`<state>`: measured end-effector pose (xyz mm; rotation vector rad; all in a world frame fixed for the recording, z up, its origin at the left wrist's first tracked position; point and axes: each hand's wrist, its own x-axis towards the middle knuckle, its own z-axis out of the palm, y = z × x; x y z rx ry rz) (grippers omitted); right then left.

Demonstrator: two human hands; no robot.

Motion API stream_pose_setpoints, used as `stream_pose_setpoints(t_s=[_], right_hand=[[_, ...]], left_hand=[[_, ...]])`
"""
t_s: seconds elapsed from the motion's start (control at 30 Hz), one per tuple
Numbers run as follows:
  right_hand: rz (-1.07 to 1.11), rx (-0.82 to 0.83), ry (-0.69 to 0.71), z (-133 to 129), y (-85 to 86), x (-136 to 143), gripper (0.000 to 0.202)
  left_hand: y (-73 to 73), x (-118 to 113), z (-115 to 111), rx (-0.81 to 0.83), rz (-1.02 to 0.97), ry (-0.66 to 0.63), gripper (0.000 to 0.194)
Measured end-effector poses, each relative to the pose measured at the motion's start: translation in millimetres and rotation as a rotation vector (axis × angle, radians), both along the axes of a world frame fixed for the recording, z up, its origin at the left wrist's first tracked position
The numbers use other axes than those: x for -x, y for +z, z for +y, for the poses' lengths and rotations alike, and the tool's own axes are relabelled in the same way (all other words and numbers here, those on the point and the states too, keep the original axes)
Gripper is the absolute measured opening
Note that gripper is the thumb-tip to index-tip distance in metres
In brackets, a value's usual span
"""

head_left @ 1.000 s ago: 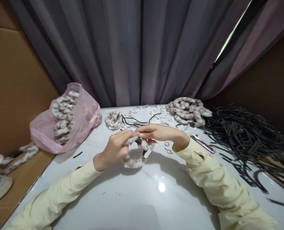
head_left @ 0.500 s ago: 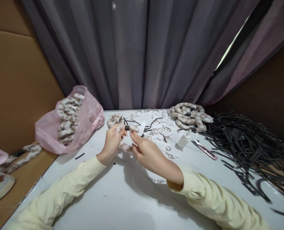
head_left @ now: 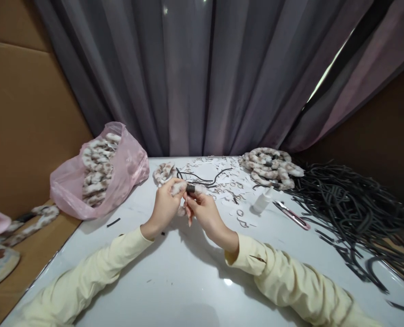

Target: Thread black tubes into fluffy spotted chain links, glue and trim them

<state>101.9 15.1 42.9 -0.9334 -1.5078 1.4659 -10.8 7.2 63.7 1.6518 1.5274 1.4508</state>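
Note:
Above the table, both hands grip a fluffy white-and-brown plush cord [head_left: 178,187] that carries a short black sleeve [head_left: 190,187]. My left hand [head_left: 163,204] is closed around the cord just left of the sleeve. Fingers of my right hand [head_left: 209,215] pinch the cord at the sleeve's right side, close against the left fingertips. Part of the cord hangs below the fingers, mostly hidden by them. Behind my left hand lies a coiled plush cord [head_left: 164,172], and thin black cords [head_left: 197,177] lie just beyond both hands.
On the left stands a pink plastic bag [head_left: 130,159] of plush cords. To the right are a plush cord pile [head_left: 270,165], a small white bottle [head_left: 262,200], a pink box cutter [head_left: 292,215] and a heap of black tubes [head_left: 352,200]. Paper scraps [head_left: 227,175] litter the back.
My right hand has moved in toward my left, and its fingers now meet at the black sleeve. The white strip seen by my right fingers is no longer visible. The sleeve has shifted slightly right.

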Motion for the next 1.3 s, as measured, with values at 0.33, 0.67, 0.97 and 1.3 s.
stream_pose_setpoints(t_s=[0.33, 0.67, 0.97, 1.3], right_hand=[[-0.453, -0.357, -0.065, 2.2, 12.6, -13.2, 0.028], [-1.212, -1.105, -0.134, 1.5, 17.5, -21.1, 0.02], [-1.049, -1.156, -0.21, 14.4, 17.8, -27.8, 0.03], [-0.628, -0.797, -0.062, 19.0, 23.4, -30.5, 0.017]], left_hand=[[-23.1, 11.3, 6.3, -0.425, 0.591, 0.021, 0.038], [-18.5, 15.5, 9.5, -0.371, 0.727, -0.027, 0.032], [-7.1, 11.7, 6.6, -0.388, 0.651, -0.06, 0.027], [0.6, 10.8, 1.4, -0.199, 0.578, -0.117, 0.032]])
